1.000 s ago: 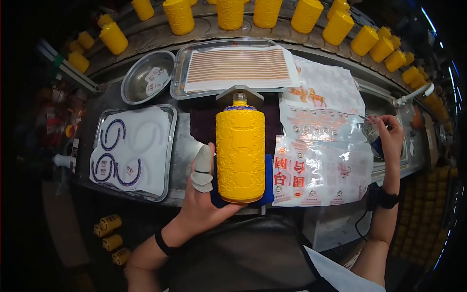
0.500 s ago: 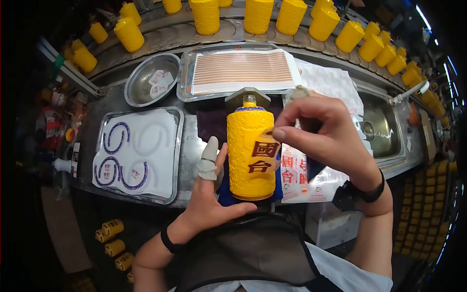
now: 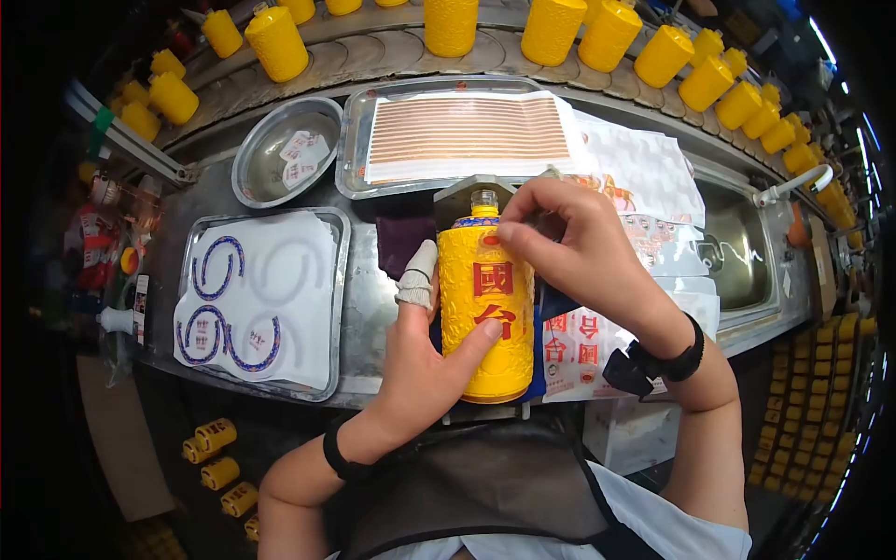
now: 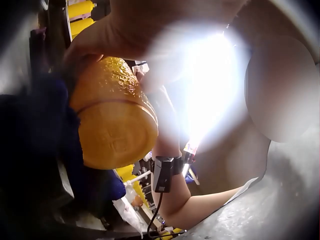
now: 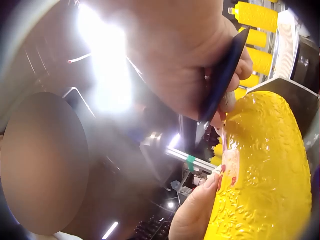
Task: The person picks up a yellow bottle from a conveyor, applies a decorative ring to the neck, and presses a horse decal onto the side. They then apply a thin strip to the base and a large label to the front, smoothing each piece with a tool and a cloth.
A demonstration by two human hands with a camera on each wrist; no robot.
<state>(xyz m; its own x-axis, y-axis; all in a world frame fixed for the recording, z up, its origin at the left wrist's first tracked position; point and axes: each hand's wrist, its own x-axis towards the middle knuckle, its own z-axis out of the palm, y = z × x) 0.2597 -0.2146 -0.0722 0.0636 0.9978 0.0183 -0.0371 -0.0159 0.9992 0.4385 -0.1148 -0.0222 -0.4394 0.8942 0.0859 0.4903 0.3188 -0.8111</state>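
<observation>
A yellow embossed bottle (image 3: 455, 322) with a clear neck lies on a dark blue support before the person. On its front is a transfer decal (image 3: 492, 280) with dark red characters and a red emblem near the top. The left hand (image 3: 415, 359), a pale cot on its forefinger, grips the bottle from the left; its thumb presses the decal's lower character. At the bottle's shoulder the right hand (image 3: 593, 247) pinches the decal's upper edge between thumb and forefinger. A dark blue flat blade (image 5: 225, 75) is tucked in that same hand.
Left, a tray (image 3: 342, 280) bears blue curved strips on paper; a metal bowl (image 3: 245, 168) with small labels stands behind it. A striped sheet (image 3: 467, 140) lies at the back. Printed sheets (image 3: 635, 327) and a sink (image 3: 770, 271) are right. Yellow bottles (image 3: 451, 23) line a conveyor.
The right hand came from the sink side with the decal, which now lies on the bottle's front. The left thumb moved from the bottle's base onto the decal. Bottles on the conveyor shifted.
</observation>
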